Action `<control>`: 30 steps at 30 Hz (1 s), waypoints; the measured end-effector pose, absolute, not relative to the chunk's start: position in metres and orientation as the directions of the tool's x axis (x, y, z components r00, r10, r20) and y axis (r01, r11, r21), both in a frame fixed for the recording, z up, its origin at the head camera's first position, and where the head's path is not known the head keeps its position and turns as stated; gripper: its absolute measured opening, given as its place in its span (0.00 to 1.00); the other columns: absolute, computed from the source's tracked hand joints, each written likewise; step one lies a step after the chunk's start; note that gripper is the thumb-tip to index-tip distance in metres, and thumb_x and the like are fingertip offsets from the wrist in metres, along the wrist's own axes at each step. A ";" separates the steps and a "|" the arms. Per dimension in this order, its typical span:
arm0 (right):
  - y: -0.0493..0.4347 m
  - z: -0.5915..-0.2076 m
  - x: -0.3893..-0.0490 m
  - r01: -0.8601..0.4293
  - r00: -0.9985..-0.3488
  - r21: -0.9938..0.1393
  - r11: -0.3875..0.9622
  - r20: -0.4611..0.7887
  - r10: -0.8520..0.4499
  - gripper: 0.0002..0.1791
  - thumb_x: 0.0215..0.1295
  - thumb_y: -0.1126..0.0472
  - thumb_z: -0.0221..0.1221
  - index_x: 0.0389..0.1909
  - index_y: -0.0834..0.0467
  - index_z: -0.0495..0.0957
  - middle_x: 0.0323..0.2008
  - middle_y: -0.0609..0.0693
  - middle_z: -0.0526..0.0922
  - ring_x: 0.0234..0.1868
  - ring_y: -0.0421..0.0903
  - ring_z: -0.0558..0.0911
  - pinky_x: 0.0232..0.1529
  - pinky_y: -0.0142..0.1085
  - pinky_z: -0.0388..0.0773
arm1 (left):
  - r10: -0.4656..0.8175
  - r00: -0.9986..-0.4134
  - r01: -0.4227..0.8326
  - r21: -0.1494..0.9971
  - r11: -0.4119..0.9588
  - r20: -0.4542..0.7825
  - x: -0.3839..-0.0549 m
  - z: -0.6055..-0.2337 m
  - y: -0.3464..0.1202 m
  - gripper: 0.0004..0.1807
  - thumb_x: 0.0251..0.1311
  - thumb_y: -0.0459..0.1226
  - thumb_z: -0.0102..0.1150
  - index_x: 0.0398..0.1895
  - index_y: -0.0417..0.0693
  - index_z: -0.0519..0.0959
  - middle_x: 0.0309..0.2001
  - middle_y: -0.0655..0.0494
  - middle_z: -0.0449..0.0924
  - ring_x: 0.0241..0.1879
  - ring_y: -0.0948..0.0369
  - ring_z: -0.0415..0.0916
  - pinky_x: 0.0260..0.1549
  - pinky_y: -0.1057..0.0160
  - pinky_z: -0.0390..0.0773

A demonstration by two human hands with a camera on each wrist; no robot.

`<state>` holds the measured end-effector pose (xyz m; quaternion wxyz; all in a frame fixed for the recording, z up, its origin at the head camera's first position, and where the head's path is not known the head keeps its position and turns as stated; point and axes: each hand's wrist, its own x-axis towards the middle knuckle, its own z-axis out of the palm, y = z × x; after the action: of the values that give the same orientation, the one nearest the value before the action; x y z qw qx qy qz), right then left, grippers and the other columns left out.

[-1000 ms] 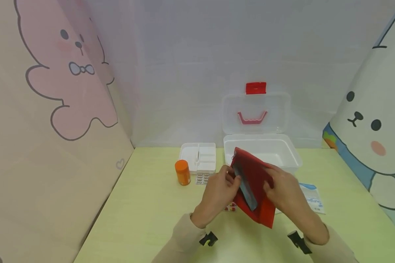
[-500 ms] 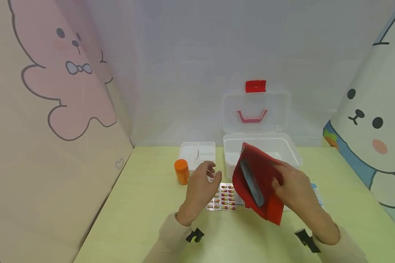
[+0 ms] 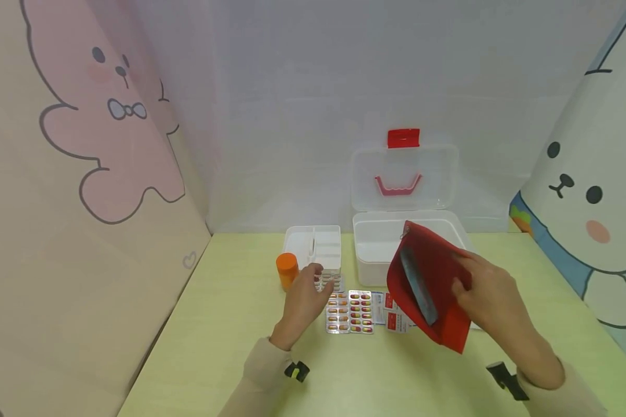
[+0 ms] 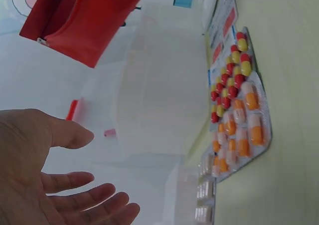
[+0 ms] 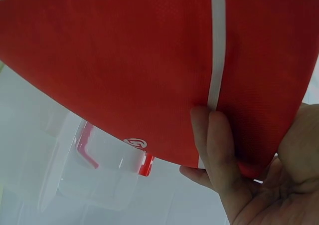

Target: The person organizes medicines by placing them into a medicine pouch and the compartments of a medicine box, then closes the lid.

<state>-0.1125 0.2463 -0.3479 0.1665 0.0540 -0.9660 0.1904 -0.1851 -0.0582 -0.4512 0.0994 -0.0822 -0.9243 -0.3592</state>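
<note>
My right hand [image 3: 492,295] grips a red zip pouch [image 3: 446,263] by its side, thumb inside the mouth and fingers outside. The pouch gapes, and a bluish-grey flat item [image 3: 418,289] shows inside it; its kind is unclear. My left hand [image 3: 304,304] hovers with nothing in it, fingers loosely bent, thumb apart. Nearest to it lie a blister pack of orange-and-white capsules [image 3: 337,313], one of red-and-yellow capsules [image 3: 361,313], and a further blister pack [image 3: 330,282] partly behind the fingers. Small printed packets [image 3: 396,321] lie by the pouch, partly covered.
An orange-capped bottle [image 3: 287,263] stands left of the blister packs. Behind are a white compartment tray [image 3: 326,243] and a white box [image 3: 372,272], its clear lid [image 3: 438,174] raised against the back sheet. Printed sheets wall both sides.
My left hand has let go of the pouch and moved left, uncovering the blister packs. The right hand has carried the pouch to the right.
</note>
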 end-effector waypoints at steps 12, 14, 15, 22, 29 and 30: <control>0.256 -0.349 -0.112 -0.155 -0.936 -0.348 0.925 0.351 -0.025 0.23 0.55 0.70 0.61 0.53 0.73 0.75 0.48 0.70 0.79 0.33 0.60 0.79 0.27 0.49 0.81 | 0.179 -0.982 0.183 0.555 0.811 0.064 -0.204 -0.499 -0.062 0.36 0.58 0.48 0.66 0.67 0.43 0.68 0.66 0.44 0.71 0.63 0.45 0.71 0.61 0.45 0.73; 0.257 -0.349 -0.112 -0.159 -0.935 -0.345 0.925 0.354 -0.029 0.23 0.55 0.70 0.61 0.53 0.74 0.75 0.48 0.71 0.79 0.33 0.60 0.79 0.28 0.49 0.81 | 0.219 -0.974 0.212 0.526 0.823 0.051 -0.207 -0.503 -0.062 0.37 0.59 0.48 0.66 0.69 0.44 0.67 0.67 0.44 0.69 0.65 0.46 0.69 0.63 0.46 0.71; 0.257 -0.349 -0.111 -0.160 -0.933 -0.342 0.926 0.359 -0.029 0.23 0.55 0.70 0.61 0.53 0.73 0.75 0.48 0.70 0.80 0.33 0.59 0.79 0.28 0.49 0.81 | 0.238 -0.970 0.225 0.511 0.829 0.041 -0.209 -0.504 -0.062 0.37 0.59 0.48 0.66 0.69 0.45 0.67 0.69 0.45 0.68 0.67 0.47 0.67 0.64 0.47 0.70; 0.258 -0.351 -0.111 -0.160 -0.934 -0.340 0.927 0.357 -0.030 0.23 0.55 0.70 0.61 0.53 0.74 0.75 0.48 0.70 0.80 0.33 0.59 0.79 0.28 0.49 0.80 | 0.334 -0.942 0.306 0.414 0.857 0.005 -0.222 -0.511 -0.061 0.37 0.59 0.49 0.66 0.70 0.47 0.67 0.69 0.48 0.68 0.68 0.50 0.66 0.66 0.48 0.68; 0.258 -0.352 -0.111 -0.158 -0.935 -0.348 0.924 0.354 -0.026 0.23 0.55 0.70 0.61 0.52 0.74 0.75 0.48 0.71 0.80 0.33 0.60 0.80 0.28 0.50 0.81 | 0.346 -0.937 0.306 0.376 0.875 -0.043 -0.231 -0.510 -0.058 0.38 0.59 0.49 0.66 0.71 0.48 0.67 0.71 0.49 0.65 0.70 0.50 0.64 0.68 0.48 0.65; 0.258 -0.353 -0.111 -0.155 -0.936 -0.350 0.924 0.350 -0.024 0.23 0.55 0.70 0.61 0.53 0.74 0.75 0.48 0.71 0.80 0.34 0.60 0.80 0.28 0.50 0.82 | 0.352 -0.935 0.311 0.375 0.874 -0.047 -0.233 -0.510 -0.058 0.37 0.59 0.47 0.66 0.71 0.48 0.67 0.72 0.49 0.65 0.70 0.50 0.63 0.69 0.48 0.64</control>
<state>-0.1106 0.2583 -0.3526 0.1723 0.0463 -0.9655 0.1896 -0.2333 -0.0577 -0.5102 -0.0567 -0.1716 -0.9662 -0.1838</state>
